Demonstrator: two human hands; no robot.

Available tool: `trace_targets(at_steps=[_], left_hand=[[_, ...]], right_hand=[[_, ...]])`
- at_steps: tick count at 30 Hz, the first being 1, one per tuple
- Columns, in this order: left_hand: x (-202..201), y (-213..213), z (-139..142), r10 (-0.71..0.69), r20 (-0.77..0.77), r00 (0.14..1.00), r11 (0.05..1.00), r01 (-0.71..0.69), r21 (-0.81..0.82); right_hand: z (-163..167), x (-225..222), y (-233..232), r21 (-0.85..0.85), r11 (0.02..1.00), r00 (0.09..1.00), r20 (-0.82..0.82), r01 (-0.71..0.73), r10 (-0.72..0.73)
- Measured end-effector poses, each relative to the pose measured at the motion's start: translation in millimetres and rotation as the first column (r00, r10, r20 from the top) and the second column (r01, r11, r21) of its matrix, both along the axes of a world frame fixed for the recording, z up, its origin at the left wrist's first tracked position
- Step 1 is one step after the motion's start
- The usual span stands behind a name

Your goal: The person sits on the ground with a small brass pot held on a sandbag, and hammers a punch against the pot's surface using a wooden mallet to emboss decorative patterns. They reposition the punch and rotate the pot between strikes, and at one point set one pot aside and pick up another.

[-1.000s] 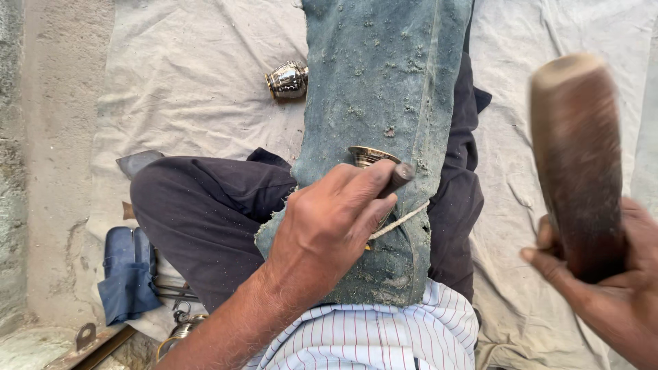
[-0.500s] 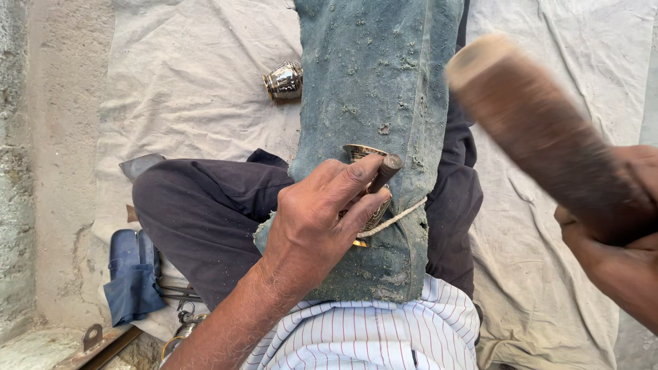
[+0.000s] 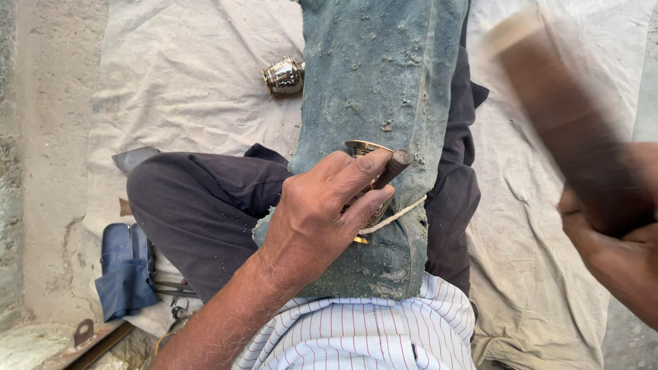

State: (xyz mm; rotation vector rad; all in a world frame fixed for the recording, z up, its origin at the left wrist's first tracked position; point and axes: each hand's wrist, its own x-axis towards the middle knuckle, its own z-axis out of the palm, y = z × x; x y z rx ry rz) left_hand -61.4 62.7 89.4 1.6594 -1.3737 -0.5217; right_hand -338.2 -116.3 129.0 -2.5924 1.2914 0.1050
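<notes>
- My left hand [image 3: 319, 219] is wrapped around a small brass cup [image 3: 367, 188], fingers curled over it, pinning it against the grey-green block [image 3: 384, 89] that lies along my lap.
- Same hand also pinches a short dark punch [image 3: 392, 166] between thumb and forefinger, its blunt end sticking up and to the right, tip down at the cup's rim.
- A bit of pale cord [image 3: 397, 214] runs from under my fingers across the block, right beside the cup.
- My right hand [image 3: 610, 247] is closed tight round a wooden mallet [image 3: 562, 116], up off to the right and well apart from the cup. It's all motion blur, so I can't make out much detail on it.
- I'm sitting cross-legged in dark trousers [image 3: 199, 205], striped shirt [image 3: 363, 336] at the bottom of the view.
- Another shiny metal cup [image 3: 283, 75] lies on its side on the pale cloth [image 3: 185, 82] spread over the floor, just left of the block's far end.
- Down by my left knee there's a folded blue rag [image 3: 125, 270] with some metal tools [image 3: 171, 288] poking out next to it.
</notes>
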Motion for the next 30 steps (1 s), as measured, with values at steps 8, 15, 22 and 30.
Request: trace_targets(at_steps=[8, 15, 22, 30], left_hand=[[3.3, 1.0, 1.8, -0.012, -0.014, 1.000, 1.000, 0.012, 0.013], [5.2, -0.5, -0.9, -0.033, 0.005, 0.999, 0.999, 0.033, -0.025], [5.0, -1.1, -2.7, -0.052, -0.011, 0.999, 0.999, 0.052, 0.003], [7.3, 1.5, -1.8, -0.089, 0.070, 0.994, 0.996, 0.091, -0.019]], right_hand=[[0.6, 4.4, 3.9, 0.031, 0.999, 0.994, 0.106, 0.007, -0.010], [0.6, 3.0, 5.9, 0.046, 0.999, 0.991, 0.137, -0.004, -0.002], [-1.1, -1.6, 3.6, 0.058, 0.998, 0.999, -0.052, 0.018, -0.015], [1.7, -14.2, 14.6, 0.075, 0.997, 1.000, -0.025, -0.005, 0.007]])
